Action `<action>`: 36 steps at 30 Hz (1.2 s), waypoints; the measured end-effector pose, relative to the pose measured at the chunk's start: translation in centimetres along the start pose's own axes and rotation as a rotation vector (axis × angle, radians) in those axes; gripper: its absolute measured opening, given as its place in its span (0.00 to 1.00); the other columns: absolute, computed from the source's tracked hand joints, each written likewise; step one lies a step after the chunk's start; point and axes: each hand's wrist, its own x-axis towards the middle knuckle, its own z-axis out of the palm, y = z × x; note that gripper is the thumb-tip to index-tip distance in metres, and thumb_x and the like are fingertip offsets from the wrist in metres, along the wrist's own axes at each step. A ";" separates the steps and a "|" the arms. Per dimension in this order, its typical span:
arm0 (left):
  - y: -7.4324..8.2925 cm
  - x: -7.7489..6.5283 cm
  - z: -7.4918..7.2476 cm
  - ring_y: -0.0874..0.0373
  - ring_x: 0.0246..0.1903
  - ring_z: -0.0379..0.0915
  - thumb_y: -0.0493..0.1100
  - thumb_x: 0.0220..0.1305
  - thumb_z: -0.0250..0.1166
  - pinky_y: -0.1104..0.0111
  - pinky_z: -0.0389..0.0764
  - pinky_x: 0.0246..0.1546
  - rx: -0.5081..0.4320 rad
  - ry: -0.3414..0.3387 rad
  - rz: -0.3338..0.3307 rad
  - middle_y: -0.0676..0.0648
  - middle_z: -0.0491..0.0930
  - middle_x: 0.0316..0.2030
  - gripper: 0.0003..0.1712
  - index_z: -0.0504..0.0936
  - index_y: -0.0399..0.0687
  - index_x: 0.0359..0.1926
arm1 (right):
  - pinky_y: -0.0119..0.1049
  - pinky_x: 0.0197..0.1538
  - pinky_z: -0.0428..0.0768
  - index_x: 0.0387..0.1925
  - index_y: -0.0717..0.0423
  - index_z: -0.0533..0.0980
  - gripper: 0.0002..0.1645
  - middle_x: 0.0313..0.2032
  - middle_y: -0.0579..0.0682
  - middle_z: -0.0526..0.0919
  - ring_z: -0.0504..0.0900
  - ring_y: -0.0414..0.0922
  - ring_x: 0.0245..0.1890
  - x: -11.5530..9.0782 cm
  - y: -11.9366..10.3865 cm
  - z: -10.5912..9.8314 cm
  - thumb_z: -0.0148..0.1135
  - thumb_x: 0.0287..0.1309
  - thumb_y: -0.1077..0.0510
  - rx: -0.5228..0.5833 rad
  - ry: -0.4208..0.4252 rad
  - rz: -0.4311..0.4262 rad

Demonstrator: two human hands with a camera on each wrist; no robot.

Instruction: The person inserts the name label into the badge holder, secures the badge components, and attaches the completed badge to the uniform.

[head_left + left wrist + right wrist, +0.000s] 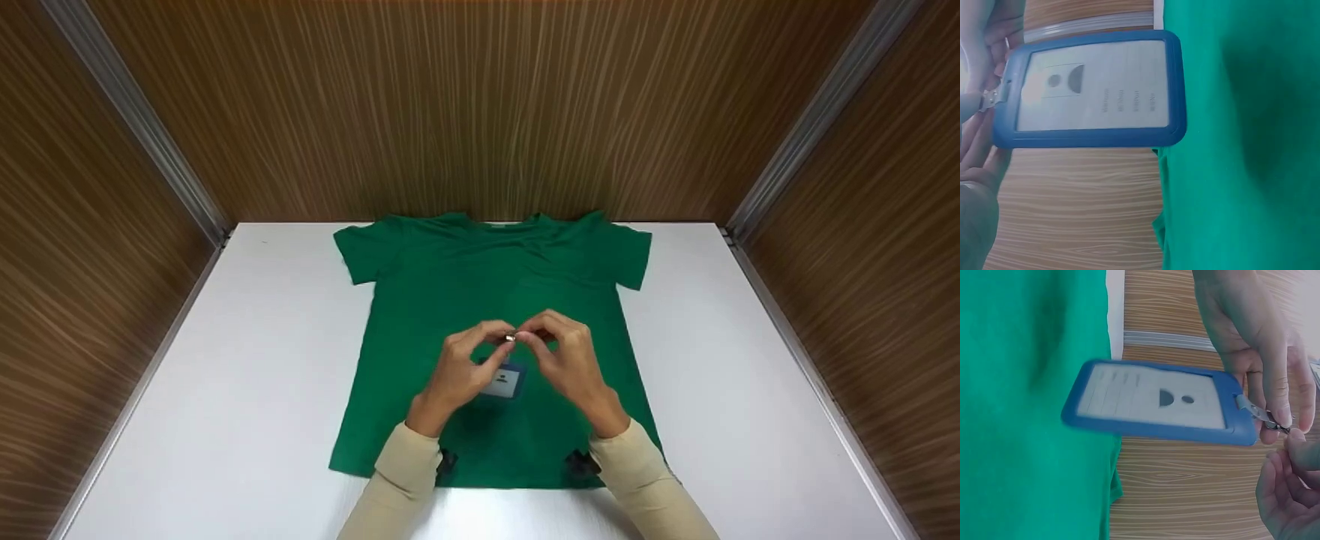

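Observation:
A blue-framed ID badge (502, 381) with a white card hangs by a strap from a small metal clip (510, 338), above a green T-shirt (487, 285). My left hand (455, 371) pinches the clip between thumb and fingers, as the right wrist view also shows. From the other side, my right hand (570, 360) holds the clip's end with thumb and fingertips, so both hands' fingertips meet there. In the left wrist view the badge (1095, 138) shows a dark figure and short lines of print. Fingers cover part of the clip.
The T-shirt lies spread flat on a white table (262, 360), collar toward the back, short sleeves out to the sides. Brown wood-grain panels (480, 105) stand behind and at both sides, with metal strips (825, 112) at the corners. Dark devices (581, 463) sit at the wrists.

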 end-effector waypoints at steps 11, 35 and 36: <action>-0.3 0.0 0.1 0.55 0.35 0.88 0.26 0.64 0.68 0.71 0.87 0.41 -0.005 0.037 0.044 0.41 0.89 0.40 0.15 0.85 0.40 0.51 | 0.37 0.32 0.86 0.35 0.60 0.85 0.06 0.32 0.54 0.86 0.86 0.45 0.28 0.2 -0.3 -0.3 0.67 0.61 0.72 0.023 -0.027 0.010; -0.3 -0.1 0.4 0.52 0.35 0.90 0.26 0.55 0.75 0.71 0.88 0.40 0.033 0.113 0.087 0.38 0.91 0.39 0.15 0.90 0.34 0.46 | 0.36 0.30 0.85 0.31 0.62 0.82 0.05 0.28 0.54 0.85 0.84 0.43 0.25 0.0 -0.4 0.0 0.67 0.61 0.72 -0.040 -0.027 0.013; -0.3 -0.1 0.4 0.52 0.35 0.90 0.26 0.56 0.75 0.71 0.88 0.40 0.033 0.116 0.077 0.38 0.91 0.39 0.14 0.90 0.34 0.45 | 0.36 0.30 0.85 0.31 0.62 0.82 0.05 0.28 0.54 0.85 0.84 0.43 0.25 0.0 -0.4 0.1 0.67 0.61 0.72 -0.043 -0.026 0.013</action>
